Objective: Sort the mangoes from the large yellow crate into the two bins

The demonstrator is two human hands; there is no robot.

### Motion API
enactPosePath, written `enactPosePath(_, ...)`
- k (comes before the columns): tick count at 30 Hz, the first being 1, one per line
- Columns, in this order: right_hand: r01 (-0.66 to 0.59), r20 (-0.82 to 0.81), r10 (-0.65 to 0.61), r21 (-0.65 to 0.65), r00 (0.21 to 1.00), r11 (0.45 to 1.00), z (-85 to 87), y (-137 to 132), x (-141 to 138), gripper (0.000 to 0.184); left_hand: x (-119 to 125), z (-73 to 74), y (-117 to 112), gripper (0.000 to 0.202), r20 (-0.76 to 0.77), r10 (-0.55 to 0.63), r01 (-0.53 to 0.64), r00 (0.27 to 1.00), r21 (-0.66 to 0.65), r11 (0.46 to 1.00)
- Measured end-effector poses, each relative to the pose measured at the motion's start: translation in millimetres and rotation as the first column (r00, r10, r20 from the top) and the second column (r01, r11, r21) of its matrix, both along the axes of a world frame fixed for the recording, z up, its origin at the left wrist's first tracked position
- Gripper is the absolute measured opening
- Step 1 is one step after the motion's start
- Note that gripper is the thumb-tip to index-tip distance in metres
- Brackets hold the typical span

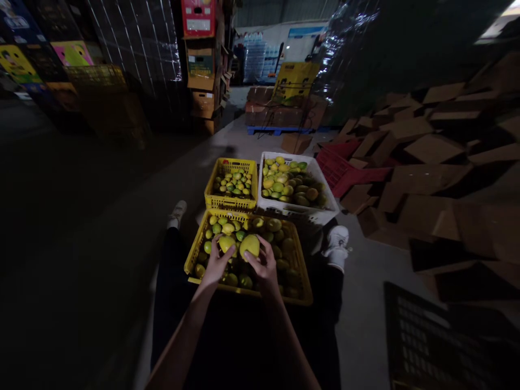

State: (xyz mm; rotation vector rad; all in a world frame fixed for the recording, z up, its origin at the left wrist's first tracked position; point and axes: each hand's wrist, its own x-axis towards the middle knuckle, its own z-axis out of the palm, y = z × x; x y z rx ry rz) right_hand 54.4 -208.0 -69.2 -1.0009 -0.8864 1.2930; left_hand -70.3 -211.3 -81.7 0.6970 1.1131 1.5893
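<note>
A yellow crate (pixel 195 254) full of green and yellow citrus fruit sits between my legs on the floor. My left hand (pixel 216 264) is closed around a yellow-green fruit (pixel 226 243) over the crate. Beside it, my right hand (pixel 264 265) grips a larger yellow fruit (pixel 249 246). The two fruits nearly touch. Beyond stand a smaller yellow crate (pixel 231 202) of small greenish fruit and a white crate (pixel 298 212) of bigger yellow and green fruit.
A red crate (pixel 345 173) lies tilted at the right amid a heap of flattened cardboard boxes (pixel 430 151). A dark crate (pixel 442 341) stands at lower right. Stacked cartons and wrapped pallets (pixel 203 65) line the back. My white shoes (pixel 337 244) flank the crates.
</note>
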Motion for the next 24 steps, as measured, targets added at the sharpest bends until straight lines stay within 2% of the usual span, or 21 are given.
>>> enactPosePath(2, 0.037, 0.062, -0.043, 0.090, 0.997, 0.995, -1.7, 1, 3, 0.067, -3, 1.2, -3, 0.052, -0.098, 0.038, -0.031, 0.994, 0.072, 0.997)
enactPosePath(5, 0.093, 0.122, -0.117, 0.188, 0.986, 0.978, -8.4, 4, 6, 0.063, -7, 4.0, -4, 0.052, -0.122, 0.033, -0.015, 0.992, 0.144, 0.989)
enactPosePath(8, 0.100, 0.146, -0.132, 0.207, 0.981, 0.973, -13.2, 6, 8, 0.061, -12, 7.3, -4, 0.054, -0.119, 0.002, 0.015, 0.993, 0.141, 0.990)
enactPosePath(11, 0.078, 0.115, -0.097, 0.155, 0.989, 0.985, -11.3, 6, 11, 0.061, -15, 8.8, -4, 0.053, -0.117, -0.014, 0.028, 0.993, 0.123, 0.992)
enactPosePath(15, -0.031, 0.005, 0.031, 0.050, 1.000, 0.998, -7.6, 2, 16, 0.058, -16, 7.8, -6, 0.049, 0.018, -0.076, 0.074, 0.997, 0.070, 0.995)
enactPosePath(17, -0.050, -0.061, 0.052, 0.031, 0.997, 0.998, -9.3, 2, 18, 0.052, -17, 7.6, -9, 0.049, 0.119, -0.113, 0.110, 0.986, 0.031, 0.993)
enactPosePath(22, -0.160, -0.245, 0.151, -0.016, 0.958, 0.987, -15.5, 4, 19, 0.038, -19, 10.0, -10, 0.043, 0.307, -0.230, 0.247, 0.923, -0.017, 0.969)
enactPosePath(24, -0.154, -0.257, 0.138, -0.043, 0.956, 0.987, -14.6, 4, 19, 0.035, -18, 10.8, -9, 0.039, 0.353, -0.246, 0.271, 0.903, -0.025, 0.962)
